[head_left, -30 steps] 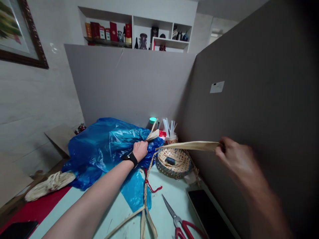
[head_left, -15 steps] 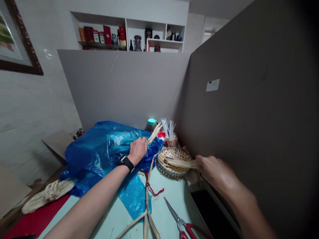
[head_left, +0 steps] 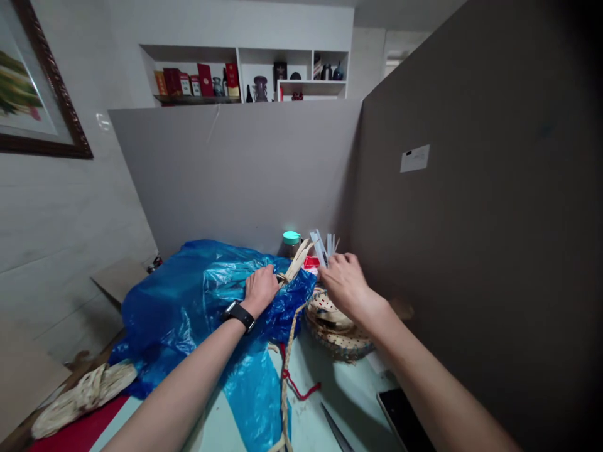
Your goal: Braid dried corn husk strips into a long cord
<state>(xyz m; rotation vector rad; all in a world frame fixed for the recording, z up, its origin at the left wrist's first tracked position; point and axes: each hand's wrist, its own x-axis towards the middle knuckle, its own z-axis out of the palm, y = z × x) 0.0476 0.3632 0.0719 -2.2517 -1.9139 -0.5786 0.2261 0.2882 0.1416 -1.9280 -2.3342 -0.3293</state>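
My left hand (head_left: 262,290), with a black watch on its wrist, is closed on the gathered mouth of a blue plastic bag (head_left: 188,301). Pale flat dried-fibre strips (head_left: 298,260) stick out of the bag just beyond its fingers. My right hand (head_left: 346,282) hovers over the far rim of a small woven basket (head_left: 343,348), beside the strips. Its fingers are bent and apart, with nothing visible in them. More fibre strips lie in the basket. A braided cord (head_left: 285,389) of the same fibre, with a red string (head_left: 301,394) at it, runs down the table.
Behind my right hand, white sticks (head_left: 318,248) stand near a green-lidded jar (head_left: 291,242). Scissors (head_left: 335,428) and a black phone (head_left: 400,411) lie in front. A fibre bundle (head_left: 85,398) sits at left. Grey partitions (head_left: 254,169) enclose the back and right.
My right hand has let go of the fibre strips over the basket and moved left and up towards the strips at the bag. My left hand stays on the bag. The view has shifted slightly.
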